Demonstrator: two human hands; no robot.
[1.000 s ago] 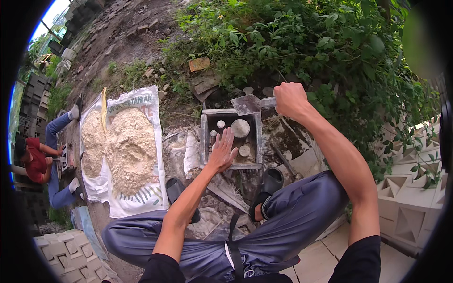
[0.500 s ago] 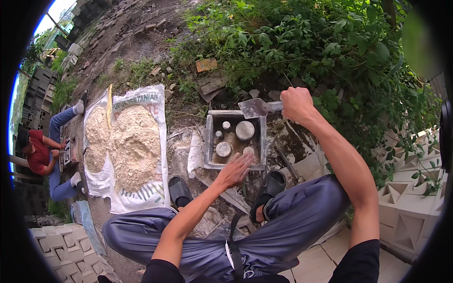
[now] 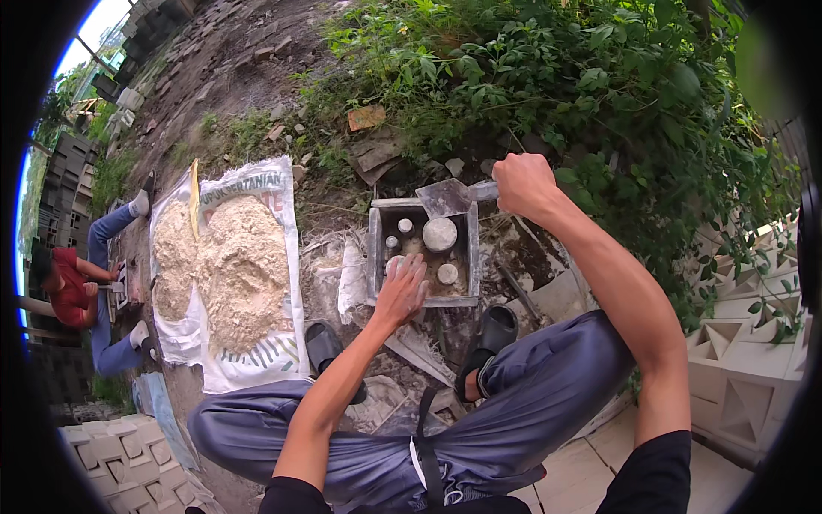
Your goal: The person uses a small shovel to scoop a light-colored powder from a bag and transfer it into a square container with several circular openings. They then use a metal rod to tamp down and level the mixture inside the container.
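A square mould box [image 3: 374, 244] with a grey rim sits on the ground between my feet. Inside it stand several round plugs of different sizes, the largest a pale disc [image 3: 440, 234] near the far right corner and a smaller one [image 3: 448, 274] near the front. My left hand [image 3: 402, 291] reaches over the box's near left part, fingers stretched out on or just above another round plug, which they partly cover. Wrapped round the handle of a flat-bladed trowel [image 3: 445, 198] is my right hand [image 3: 526, 183], beyond the box's far right corner. The blade lies over the far rim.
Left of the box, a white sack [image 3: 295, 248] is spread out under a heap of pale powdery mix [image 3: 244, 257]. A hammer-like tool [image 3: 519, 289] lies to the right. Patterned blocks [image 3: 745, 394] stand at the right; another person [image 3: 73, 283] sits far left.
My left hand has moved left across the box, from the front right plug to the near left one. The right hand and trowel have shifted slightly left.
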